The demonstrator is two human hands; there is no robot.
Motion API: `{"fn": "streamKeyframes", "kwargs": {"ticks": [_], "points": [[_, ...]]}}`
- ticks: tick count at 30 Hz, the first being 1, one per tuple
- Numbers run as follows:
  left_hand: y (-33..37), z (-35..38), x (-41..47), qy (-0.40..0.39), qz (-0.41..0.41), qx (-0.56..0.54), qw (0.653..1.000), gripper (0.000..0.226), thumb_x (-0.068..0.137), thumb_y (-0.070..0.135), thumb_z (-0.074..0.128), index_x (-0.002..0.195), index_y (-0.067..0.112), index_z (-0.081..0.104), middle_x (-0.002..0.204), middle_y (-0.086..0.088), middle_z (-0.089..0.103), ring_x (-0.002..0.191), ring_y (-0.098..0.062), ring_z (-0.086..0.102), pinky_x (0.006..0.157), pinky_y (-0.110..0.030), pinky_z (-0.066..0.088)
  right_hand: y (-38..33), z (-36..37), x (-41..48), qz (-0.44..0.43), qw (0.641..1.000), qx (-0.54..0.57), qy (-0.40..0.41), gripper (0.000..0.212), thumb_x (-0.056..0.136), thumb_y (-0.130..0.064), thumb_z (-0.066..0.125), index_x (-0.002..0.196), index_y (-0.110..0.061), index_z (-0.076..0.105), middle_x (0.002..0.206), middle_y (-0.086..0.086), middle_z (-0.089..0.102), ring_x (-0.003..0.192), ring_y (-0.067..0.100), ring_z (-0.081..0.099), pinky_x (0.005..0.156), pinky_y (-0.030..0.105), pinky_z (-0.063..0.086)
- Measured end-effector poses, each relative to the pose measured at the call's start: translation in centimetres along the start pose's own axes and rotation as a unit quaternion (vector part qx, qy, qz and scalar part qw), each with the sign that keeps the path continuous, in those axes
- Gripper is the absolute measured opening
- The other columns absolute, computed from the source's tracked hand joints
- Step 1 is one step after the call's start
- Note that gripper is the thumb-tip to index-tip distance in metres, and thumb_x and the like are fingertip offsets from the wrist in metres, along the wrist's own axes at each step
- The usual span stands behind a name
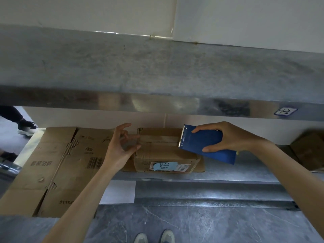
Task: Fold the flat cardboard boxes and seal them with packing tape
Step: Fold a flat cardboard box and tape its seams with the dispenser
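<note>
Head view: my left hand (121, 148), fingers spread and empty, hovers at the left edge of the small box (166, 155) on the lower shelf (245, 171). My right hand (229, 137) grips a blue tape dispenser (206, 146) above it. Flat cardboard (57, 163) lies left.

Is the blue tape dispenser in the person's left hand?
No, the right hand grips the blue tape dispenser over the small box, while the left hand is beside that box with fingers spread.
</note>
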State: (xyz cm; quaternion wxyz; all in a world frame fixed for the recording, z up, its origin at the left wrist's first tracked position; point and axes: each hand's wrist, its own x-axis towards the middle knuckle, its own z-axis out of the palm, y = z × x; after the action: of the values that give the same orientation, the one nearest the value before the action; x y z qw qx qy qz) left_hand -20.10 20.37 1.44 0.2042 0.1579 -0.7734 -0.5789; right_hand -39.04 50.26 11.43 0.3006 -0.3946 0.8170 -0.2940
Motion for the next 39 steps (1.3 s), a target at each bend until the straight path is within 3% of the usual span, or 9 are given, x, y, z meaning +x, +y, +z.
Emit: {"fn": "streamKeyframes", "kwargs": {"ticks": [3, 7, 11, 14, 17, 26, 31, 35, 39], "points": [[0.1, 0.1, -0.1, 0.009, -0.022, -0.035, 0.999, 0.072, 0.075, -0.013, 0.077, 0.130, 0.021, 0.047, 0.091, 0.000, 0.046, 0.106, -0.015, 0.070, 0.097, -0.026, 0.052, 0.4, 0.0, 0.5, -0.003, 1.000, 0.004, -0.014, 0.055, 0.070, -0.042, 0.085, 0.118, -0.056, 0.062, 0.129, -0.032, 0.056, 0.117, -0.008, 0.054, 0.102, 0.025, 0.048], [0.2, 0.3, -0.2, 0.025, -0.038, -0.038, 0.998, 0.071, 0.073, -0.013, 0.078, 0.130, 0.015, 0.047, 0.090, 0.000, 0.047, 0.101, -0.013, 0.071, 0.091, -0.018, 0.052, 0.8, -0.1, 1.1, 0.000, 0.999, 0.021, -0.028, 0.055, 0.067, -0.044, 0.084, 0.117, -0.056, 0.063, 0.129, -0.030, 0.057, 0.114, -0.005, 0.057, 0.099, 0.030, 0.052], [0.7, 0.5, -0.1, 0.062, -0.063, -0.048, 0.995, 0.065, 0.072, -0.018, 0.077, 0.125, 0.009, 0.052, 0.087, -0.004, 0.048, 0.074, 0.005, 0.064, 0.075, -0.010, 0.049, 1.2, -0.3, 1.4, 0.005, 0.999, 0.037, -0.038, 0.054, 0.065, -0.047, 0.083, 0.114, -0.058, 0.063, 0.124, -0.031, 0.058, 0.109, -0.003, 0.059, 0.096, 0.033, 0.054], [0.3, -0.2, 0.4, 0.080, -0.124, -0.112, 0.983, 0.046, 0.082, -0.011, 0.071, 0.119, 0.013, 0.057, 0.085, -0.008, 0.057, 0.083, -0.012, 0.064, 0.079, -0.022, 0.053, 1.4, -0.4, 1.6, 0.002, 0.998, 0.042, -0.049, 0.054, 0.065, -0.047, 0.083, 0.113, -0.059, 0.062, 0.123, -0.035, 0.057, 0.108, -0.005, 0.058, 0.094, 0.030, 0.054], [-0.1, -0.7, 0.8, 0.102, -0.180, -0.182, 0.961, 0.031, 0.094, -0.010, 0.055, 0.108, 0.017, 0.058, 0.086, -0.010, 0.060, 0.078, -0.021, 0.060, 0.065, -0.022, 0.053, 1.7, -0.5, 1.7, 0.001, 0.998, 0.045, -0.053, 0.054, 0.066, -0.046, 0.083, 0.114, -0.059, 0.062, 0.124, -0.032, 0.058, 0.107, -0.003, 0.059, 0.093, 0.031, 0.055], [-1.8, 0.4, 0.7, 0.106, -0.189, -0.074, 0.973, 0.040, 0.093, -0.017, 0.046, 0.122, 0.011, 0.050, 0.086, -0.013, 0.054, 0.073, -0.013, 0.054, 0.055, -0.016, 0.043, 1.8, -0.6, 1.9, 0.002, 0.997, 0.054, -0.064, 0.053, 0.068, -0.045, 0.082, 0.114, -0.060, 0.061, 0.124, -0.033, 0.056, 0.107, -0.002, 0.059, 0.092, 0.031, 0.055], [-1.9, 2.0, 0.5, 0.111, -0.142, 0.023, 0.983, 0.046, 0.088, -0.017, 0.043, 0.110, 0.023, 0.054, 0.082, -0.002, 0.064, 0.071, -0.004, 0.063, 0.063, -0.014, 0.048, 1.9, -0.5, 1.8, -0.004, 0.996, 0.057, -0.066, 0.052, 0.069, -0.045, 0.081, 0.114, -0.061, 0.060, 0.124, -0.036, 0.055, 0.108, -0.004, 0.058, 0.093, 0.029, 0.054], [-3.0, 2.5, 0.2, 0.133, -0.121, -0.010, 0.984, 0.043, 0.088, -0.018, 0.051, 0.102, 0.023, 0.058, 0.069, 0.011, 0.057, 0.058, -0.003, 0.051, 0.055, -0.012, 0.040, 2.1, -0.3, 1.9, -0.008, 0.997, 0.060, -0.057, 0.052, 0.070, -0.044, 0.081, 0.115, -0.059, 0.061, 0.126, -0.034, 0.055, 0.111, -0.004, 0.057, 0.094, 0.028, 0.054], [-2.8, 3.2, -1.0, 0.173, -0.100, 0.021, 0.980, 0.029, 0.087, -0.001, 0.068, 0.106, 0.019, 0.060, 0.081, -0.002, 0.066, 0.064, -0.008, 0.059, 0.063, -0.020, 0.049, 2.2, -0.3, 1.9, -0.014, 0.997, 0.060, -0.056, 0.053, 0.070, -0.044, 0.081, 0.116, -0.058, 0.061, 0.128, -0.032, 0.056, 0.112, -0.004, 0.057, 0.094, 0.026, 0.053]]}}
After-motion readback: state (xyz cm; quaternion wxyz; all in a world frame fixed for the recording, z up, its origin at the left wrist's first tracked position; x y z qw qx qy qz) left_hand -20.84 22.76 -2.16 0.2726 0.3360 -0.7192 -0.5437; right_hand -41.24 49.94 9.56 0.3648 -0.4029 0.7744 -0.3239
